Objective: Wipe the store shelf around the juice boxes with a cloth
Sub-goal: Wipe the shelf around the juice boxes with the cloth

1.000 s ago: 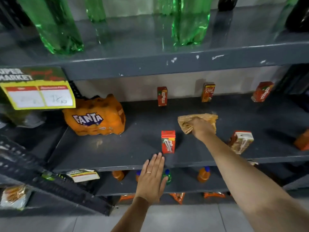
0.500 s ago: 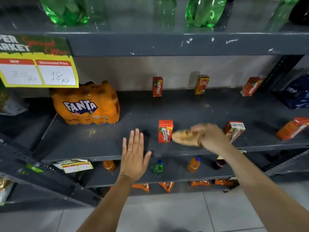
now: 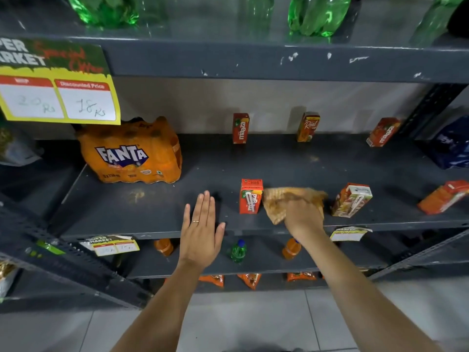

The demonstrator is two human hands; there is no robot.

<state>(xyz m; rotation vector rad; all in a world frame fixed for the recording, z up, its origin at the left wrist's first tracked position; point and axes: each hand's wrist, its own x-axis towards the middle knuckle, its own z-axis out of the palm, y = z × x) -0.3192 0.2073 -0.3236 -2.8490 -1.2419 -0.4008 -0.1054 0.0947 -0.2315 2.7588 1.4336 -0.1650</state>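
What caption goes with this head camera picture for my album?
Right hand wipes the shelf with a cloth between two juice boxes; left hand is flat.

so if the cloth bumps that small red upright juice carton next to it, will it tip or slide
Probably tips: the small red upright juice carton stands tall on a narrow base. It looks light, so the tan cloth, already at its side under the right hand, could also slide it.

Lighting is dim and even, falling from above and in front. The grey shelf (image 3: 279, 168) carries a dull sheen at its rear; soft shadows stand on the back wall behind the cartons there. Green bottles (image 3: 317, 13) above show bright glare spots. The cloth (image 3: 281, 199) and right hand (image 3: 303, 219) are smeared by motion blur. Wide-angle distortion bows the shelf edges outward. Fine detail is soft throughout; the price card (image 3: 58, 97) writing is faint.
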